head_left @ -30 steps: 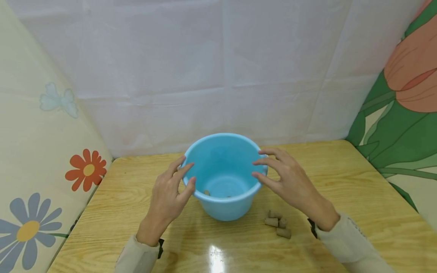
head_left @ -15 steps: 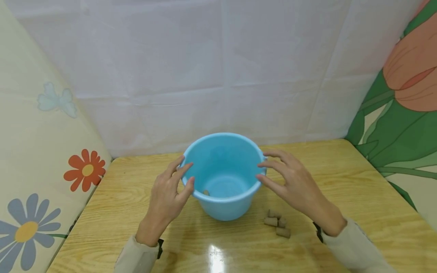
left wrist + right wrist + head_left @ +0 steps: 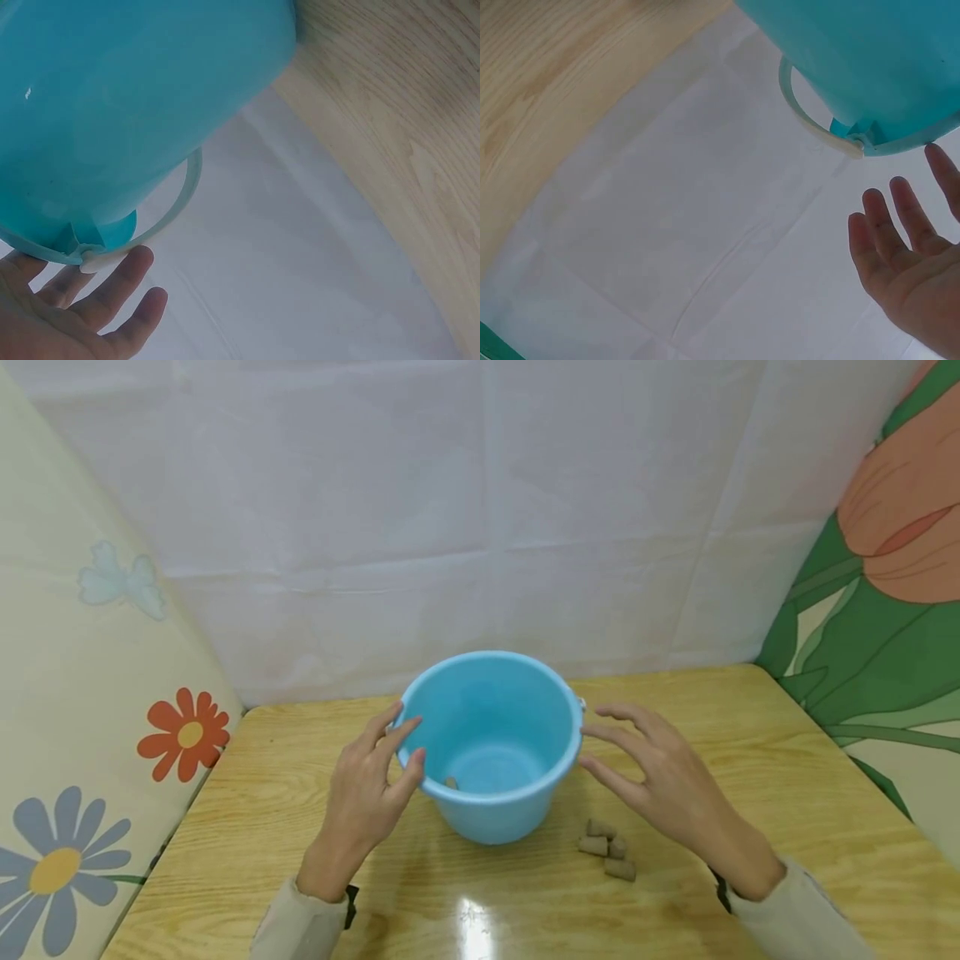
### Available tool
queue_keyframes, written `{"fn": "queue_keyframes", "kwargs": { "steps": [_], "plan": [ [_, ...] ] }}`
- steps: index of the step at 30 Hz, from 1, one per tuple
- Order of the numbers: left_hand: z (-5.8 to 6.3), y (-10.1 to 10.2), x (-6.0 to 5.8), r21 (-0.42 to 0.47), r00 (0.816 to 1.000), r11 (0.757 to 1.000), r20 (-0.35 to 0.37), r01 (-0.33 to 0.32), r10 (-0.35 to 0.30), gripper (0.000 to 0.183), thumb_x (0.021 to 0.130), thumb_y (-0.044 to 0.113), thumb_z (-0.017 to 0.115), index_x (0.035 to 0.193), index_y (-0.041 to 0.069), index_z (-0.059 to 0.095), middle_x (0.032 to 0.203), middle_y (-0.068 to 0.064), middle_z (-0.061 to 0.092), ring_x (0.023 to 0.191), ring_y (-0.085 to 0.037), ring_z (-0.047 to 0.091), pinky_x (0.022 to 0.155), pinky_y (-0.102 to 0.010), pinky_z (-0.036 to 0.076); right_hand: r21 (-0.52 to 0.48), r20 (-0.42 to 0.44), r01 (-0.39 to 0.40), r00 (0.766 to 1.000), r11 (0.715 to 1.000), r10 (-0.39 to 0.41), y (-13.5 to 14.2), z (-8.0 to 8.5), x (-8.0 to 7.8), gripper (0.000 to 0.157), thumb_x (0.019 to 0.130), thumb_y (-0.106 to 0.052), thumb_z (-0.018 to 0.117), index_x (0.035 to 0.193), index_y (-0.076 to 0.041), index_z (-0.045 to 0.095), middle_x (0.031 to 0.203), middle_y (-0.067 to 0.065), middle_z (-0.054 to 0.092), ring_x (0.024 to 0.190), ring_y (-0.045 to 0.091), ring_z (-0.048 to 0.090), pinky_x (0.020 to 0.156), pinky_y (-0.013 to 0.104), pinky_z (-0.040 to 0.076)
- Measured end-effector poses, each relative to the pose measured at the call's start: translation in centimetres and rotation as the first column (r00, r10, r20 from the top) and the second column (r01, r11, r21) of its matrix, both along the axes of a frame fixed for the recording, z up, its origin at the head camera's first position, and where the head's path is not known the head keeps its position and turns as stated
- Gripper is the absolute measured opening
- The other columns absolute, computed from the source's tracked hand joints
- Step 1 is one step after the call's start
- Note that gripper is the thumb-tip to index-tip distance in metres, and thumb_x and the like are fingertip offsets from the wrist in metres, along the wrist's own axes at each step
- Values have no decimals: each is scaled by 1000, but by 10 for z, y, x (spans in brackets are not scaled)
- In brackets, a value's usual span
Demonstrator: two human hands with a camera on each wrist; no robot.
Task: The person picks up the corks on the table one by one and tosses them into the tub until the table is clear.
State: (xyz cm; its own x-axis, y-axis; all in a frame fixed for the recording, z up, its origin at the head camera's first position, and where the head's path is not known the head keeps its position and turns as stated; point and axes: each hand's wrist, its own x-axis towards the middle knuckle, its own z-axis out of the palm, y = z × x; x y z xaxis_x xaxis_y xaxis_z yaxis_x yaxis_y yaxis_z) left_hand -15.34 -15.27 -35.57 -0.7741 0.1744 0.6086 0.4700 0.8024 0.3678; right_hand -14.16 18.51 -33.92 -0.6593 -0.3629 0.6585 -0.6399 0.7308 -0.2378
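Observation:
A light-blue plastic bucket (image 3: pixel 495 818) stands upright on the table. One small tan piece (image 3: pixel 451 782) shows inside it, near the front left wall. My left hand (image 3: pixel 367 785) rests at the bucket's left rim, fingers spread, thumb and forefinger over the edge. In the left wrist view its fingertips are by the joint of the pale handle (image 3: pixel 180 202). Off the right rim, my right hand (image 3: pixel 671 777) has its fingers spread around nothing; one fingertip overlaps the rim in the right wrist view. Several short brown cork-like cylinders (image 3: pixel 594 845) lie right of the bucket.
The wood-grain table (image 3: pixel 300 810) meets a white sheet (image 3: pixel 337 527) close behind the bucket. Flower-printed panels stand on both sides, with a red flower (image 3: pixel 187 735) on the left and a large tulip (image 3: pixel 907 535) on the right.
My right hand has moved off the bucket's rim to the right. My left hand and the bucket have stayed nearly in place; the brown cylinders lie as before.

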Motion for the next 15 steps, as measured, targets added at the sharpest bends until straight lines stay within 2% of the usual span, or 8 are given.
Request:
{"fn": "queue_keyframes", "kwargs": {
  "steps": [6,15],
  "plan": [
    [0,0,0,3,1000,1000,-2,4,-4,43,92,31,60,129,11,68,144,-12,56,102,-33,65,86,-58,51,12,0,8,1000,1000,-8,4,-5,4,41,79,-20,82,118,-13,72,126,13,63,115,33,60,85,55,54],
    [0,0,1,5,1000,1000,2,1,-1,43,92,32,59,129,12,67,145,-11,55,102,-32,65,87,-58,50,32,30,19,999,999,-20,10,-17,12,35,80,-20,81,113,-12,73,124,12,64,112,33,62,87,56,53]
  ]
}}
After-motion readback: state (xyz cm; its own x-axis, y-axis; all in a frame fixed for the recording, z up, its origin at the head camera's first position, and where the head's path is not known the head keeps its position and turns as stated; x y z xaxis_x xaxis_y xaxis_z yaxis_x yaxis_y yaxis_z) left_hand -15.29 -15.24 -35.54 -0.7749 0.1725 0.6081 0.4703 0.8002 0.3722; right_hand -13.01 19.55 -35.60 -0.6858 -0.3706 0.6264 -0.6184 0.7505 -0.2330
